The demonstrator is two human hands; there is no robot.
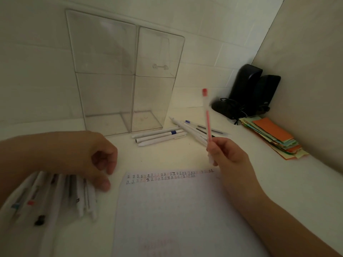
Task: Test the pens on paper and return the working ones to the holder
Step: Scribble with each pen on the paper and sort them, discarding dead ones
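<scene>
My right hand (229,154) grips a clear pen with red ink and a red end cap (207,117), held upright above the top right corner of the sheet of paper (176,210). Two rows of small test marks (167,176) run along the sheet's top. My left hand (89,156) hovers with loosely curled fingers over a fan of several white pens (55,197) at the left, holding nothing. A clear plastic holder (128,76) with compartments stands at the back. More white pens (161,136) lie in front of it.
A second loose group of pens (196,128) lies right of the holder. Black speakers (248,93) with a cable stand in the back right corner. A stack of coloured paper slips (272,138) lies along the right wall.
</scene>
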